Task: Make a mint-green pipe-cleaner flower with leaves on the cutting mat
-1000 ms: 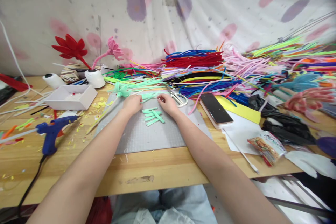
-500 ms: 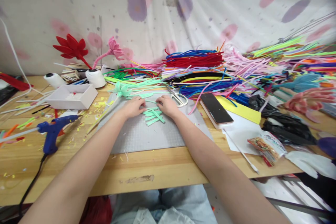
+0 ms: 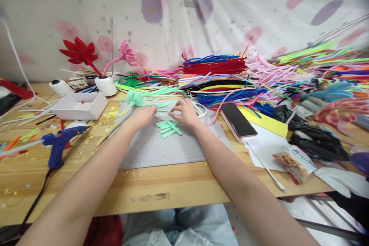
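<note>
My left hand [image 3: 145, 115] is over the grey cutting mat [image 3: 161, 155], its fingers closed at one end of a mint-green pipe cleaner [image 3: 163, 112]. Close to that strip's other end is my right hand [image 3: 186, 112], thumb and fingers apart, partly covering the white-handled scissors [image 3: 201, 110]. Short mint-green pipe cleaner pieces [image 3: 169, 128] lie in a loose, crossed pile just below the hands. Behind my left hand rests a mint-green pipe cleaner flower [image 3: 135, 98] with a pale stem. The fingertips are too small to make out fully.
At left are a blue glue gun [image 3: 58, 144], a white box [image 3: 79, 106] and red [image 3: 79, 52] and pink [image 3: 127, 54] flowers. Coloured pipe cleaner bundles [image 3: 215, 65] line the back. At right lie a phone [image 3: 238, 120], yellow card [image 3: 263, 120], black plastic [image 3: 317, 142] and a snack packet [image 3: 295, 163].
My right hand has lifted slightly and spread its fingers. The left hand has drawn a little to the left, away from the pile of short pieces, which now shows more fully.
</note>
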{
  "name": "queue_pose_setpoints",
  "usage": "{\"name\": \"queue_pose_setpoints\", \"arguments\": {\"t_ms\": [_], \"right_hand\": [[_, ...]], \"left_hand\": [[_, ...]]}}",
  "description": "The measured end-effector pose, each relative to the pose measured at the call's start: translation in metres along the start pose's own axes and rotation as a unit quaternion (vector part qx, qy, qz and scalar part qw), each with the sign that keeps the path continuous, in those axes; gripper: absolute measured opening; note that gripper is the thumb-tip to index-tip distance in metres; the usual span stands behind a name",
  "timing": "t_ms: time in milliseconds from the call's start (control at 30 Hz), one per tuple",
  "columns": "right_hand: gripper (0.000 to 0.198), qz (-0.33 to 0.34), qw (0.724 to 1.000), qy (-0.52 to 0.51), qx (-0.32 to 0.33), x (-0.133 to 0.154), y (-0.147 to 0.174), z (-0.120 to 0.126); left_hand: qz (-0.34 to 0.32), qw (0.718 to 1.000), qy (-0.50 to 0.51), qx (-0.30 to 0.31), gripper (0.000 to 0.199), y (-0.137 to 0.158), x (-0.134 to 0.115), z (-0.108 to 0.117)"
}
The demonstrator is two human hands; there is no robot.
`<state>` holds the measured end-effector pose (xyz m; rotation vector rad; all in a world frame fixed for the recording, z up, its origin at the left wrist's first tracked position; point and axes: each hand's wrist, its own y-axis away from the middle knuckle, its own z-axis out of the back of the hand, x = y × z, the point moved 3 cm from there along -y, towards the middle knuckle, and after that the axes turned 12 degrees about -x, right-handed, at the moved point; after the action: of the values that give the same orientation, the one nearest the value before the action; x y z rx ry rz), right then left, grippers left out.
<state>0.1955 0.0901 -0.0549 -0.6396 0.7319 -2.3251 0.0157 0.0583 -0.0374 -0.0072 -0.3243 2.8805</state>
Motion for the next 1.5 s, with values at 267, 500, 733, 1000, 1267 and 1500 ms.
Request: {"name": "queue_pose_setpoints", "arguments": {"t_ms": [267, 500, 733, 1000, 1267, 1500], "right_hand": [[0.023, -0.005, 0.994, 0.026, 0.109, -0.002, -0.009, 0.009], [0.021, -0.203, 0.936, -0.281, 0.058, -0.007, -0.015, 0.009], [0.029, -0.281, 0.812, -0.506, 0.077, 0.001, -0.011, 0.002], [0.028, -0.268, 0.814, -0.502, 0.115, 0.006, -0.008, 0.000], [0.028, -0.262, 0.809, -0.512, 0.119, 0.008, -0.003, -0.013], [0.025, -0.237, 0.821, -0.508, 0.110, 0.008, -0.004, -0.016]], "left_hand": [[0.096, 0.983, 0.101, -0.116, 0.022, -0.003, -0.008, 0.037], [0.245, 0.785, 0.556, -0.122, 0.023, 0.008, -0.018, 0.004], [0.332, 0.658, 0.661, -0.140, 0.015, 0.019, -0.049, -0.022], [0.358, 0.580, 0.726, -0.089, 0.011, 0.028, -0.057, -0.027], [0.374, 0.584, 0.717, -0.070, 0.010, 0.030, -0.060, -0.031], [0.369, 0.601, 0.706, -0.066, 0.011, 0.030, -0.060, -0.031]]}}
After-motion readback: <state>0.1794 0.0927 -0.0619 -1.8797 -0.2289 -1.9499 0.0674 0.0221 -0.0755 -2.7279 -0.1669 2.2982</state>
